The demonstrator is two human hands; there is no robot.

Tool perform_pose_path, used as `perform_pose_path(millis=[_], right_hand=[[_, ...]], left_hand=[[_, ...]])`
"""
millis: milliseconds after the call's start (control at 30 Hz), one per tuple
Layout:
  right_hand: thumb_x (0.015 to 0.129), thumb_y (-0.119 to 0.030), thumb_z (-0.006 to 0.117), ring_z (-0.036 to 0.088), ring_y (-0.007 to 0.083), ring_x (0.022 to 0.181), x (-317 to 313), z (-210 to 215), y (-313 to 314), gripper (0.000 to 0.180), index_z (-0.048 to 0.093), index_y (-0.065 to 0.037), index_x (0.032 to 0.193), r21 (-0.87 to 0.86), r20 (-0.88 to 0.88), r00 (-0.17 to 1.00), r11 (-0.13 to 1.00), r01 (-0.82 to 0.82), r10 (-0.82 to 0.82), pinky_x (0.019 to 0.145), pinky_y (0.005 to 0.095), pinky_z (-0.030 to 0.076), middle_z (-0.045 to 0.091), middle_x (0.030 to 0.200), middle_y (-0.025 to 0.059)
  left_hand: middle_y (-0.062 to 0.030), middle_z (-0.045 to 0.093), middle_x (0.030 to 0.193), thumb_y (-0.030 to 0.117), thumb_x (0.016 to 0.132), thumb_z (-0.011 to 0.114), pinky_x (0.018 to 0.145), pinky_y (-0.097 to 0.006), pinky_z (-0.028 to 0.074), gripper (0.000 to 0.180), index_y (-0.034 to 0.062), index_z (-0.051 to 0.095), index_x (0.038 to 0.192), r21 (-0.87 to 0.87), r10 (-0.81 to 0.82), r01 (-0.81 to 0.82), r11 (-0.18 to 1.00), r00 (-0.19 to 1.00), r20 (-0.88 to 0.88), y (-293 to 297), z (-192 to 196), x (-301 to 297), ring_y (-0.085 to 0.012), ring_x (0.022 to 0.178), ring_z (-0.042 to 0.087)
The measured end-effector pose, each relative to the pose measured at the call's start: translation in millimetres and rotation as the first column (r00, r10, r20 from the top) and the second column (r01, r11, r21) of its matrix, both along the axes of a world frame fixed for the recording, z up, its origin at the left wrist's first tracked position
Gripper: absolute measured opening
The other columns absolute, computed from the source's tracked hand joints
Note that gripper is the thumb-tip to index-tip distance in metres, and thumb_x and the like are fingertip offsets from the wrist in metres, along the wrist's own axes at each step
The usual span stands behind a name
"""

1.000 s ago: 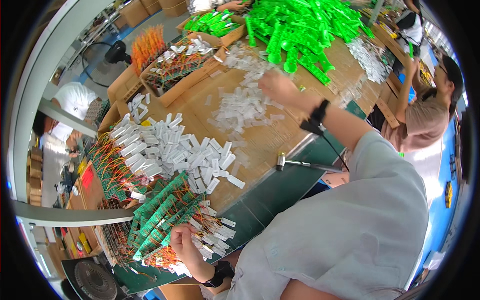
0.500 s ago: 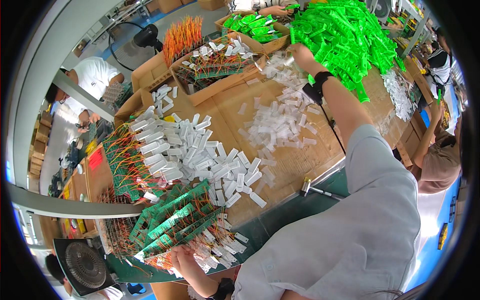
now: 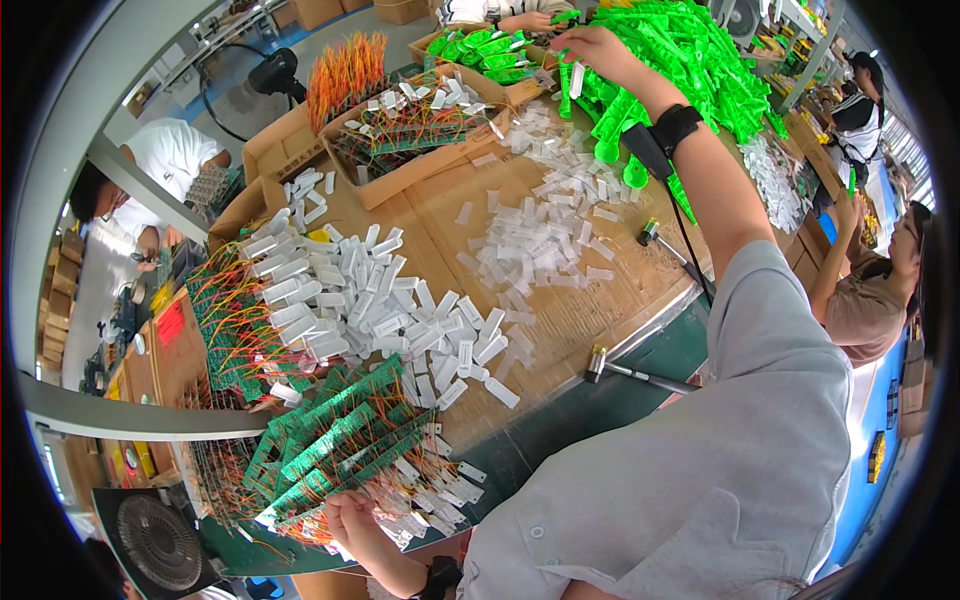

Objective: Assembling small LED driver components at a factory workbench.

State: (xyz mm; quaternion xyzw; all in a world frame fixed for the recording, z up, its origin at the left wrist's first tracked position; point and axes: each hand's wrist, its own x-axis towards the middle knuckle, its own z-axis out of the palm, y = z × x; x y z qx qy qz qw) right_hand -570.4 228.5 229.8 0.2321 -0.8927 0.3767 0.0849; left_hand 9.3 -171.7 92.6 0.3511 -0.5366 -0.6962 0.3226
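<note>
Head view: right hand (image 3: 600, 52) far out, left hand (image 3: 358, 522) close in.
Right pinches a white piece (image 3: 577, 80), long axis pointing down from fingertips, beside green parts (image 3: 690, 70); left curls at circuit boards (image 3: 335, 440), hold hidden, can't tell.

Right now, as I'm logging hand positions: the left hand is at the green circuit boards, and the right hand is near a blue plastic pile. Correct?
Not quite: the plastic pile near the right hand is green, as the head view shows. The left hand is at the green circuit boards.
</note>
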Motion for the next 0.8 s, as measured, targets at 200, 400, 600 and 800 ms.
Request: perform_pose_path(millis=[200,400,600,800], right_hand=[[0.103,-0.020,0.051,0.067,0.0101,0.093,28.3,21.1,-35.4,0.028,0.072,-0.008,0.118,-0.119,0.008,0.987,0.980,-0.160,0.162,0.081,0.0281,0.050,0.071,0.113,0.0016],[0.101,-0.017,0.052,0.069,0.0109,0.088,-5.1,30.0,-80.8,0.030,0.070,-0.004,0.121,-0.141,-0.025,0.967,0.957,-0.253,0.252,0.076,0.0265,0.052,0.073,0.108,0.0018],[0.098,-0.015,0.054,0.067,0.0160,0.080,0.0,94.2,-130.1,0.028,0.073,-0.001,0.112,-0.011,-0.112,0.980,0.986,-0.168,0.166,0.067,0.0293,0.051,0.074,0.096,0.0096],[0.097,-0.021,0.060,0.067,0.0261,0.097,-56.1,104.7,-167.2,0.029,0.071,-0.001,0.114,-0.127,-0.301,0.940,0.971,-0.204,0.158,0.080,0.0366,0.052,0.072,0.107,0.0127]], left_hand=[[-0.0033,0.055,0.077,0.010,0.102,0.052,0.061,-0.023,0.035,0.011,0.0073,0.054,0.092,-0.082,-0.076,0.072,0.994,0.996,-0.047,-8.9,-6.7,16.7,-0.0085,0.068,0.044],[-0.0026,0.054,0.076,0.010,0.101,0.054,0.059,-0.022,0.032,0.014,0.0071,0.054,0.088,-0.063,-0.010,0.008,0.998,0.999,-0.031,-5.0,-2.3,22.6,-0.0079,0.068,0.043],[-0.0024,0.052,0.074,0.010,0.100,0.055,0.064,-0.025,0.035,0.016,0.0066,0.052,0.086,-0.064,0.026,-0.027,0.998,1.000,-0.013,-5.2,4.7,30.5,-0.0098,0.069,0.043],[-0.0020,0.051,0.074,0.009,0.100,0.054,0.065,-0.024,0.035,0.016,0.0068,0.052,0.084,-0.046,0.124,-0.124,0.991,0.992,-0.010,0.5,10.8,36.1,-0.0099,0.069,0.043]])
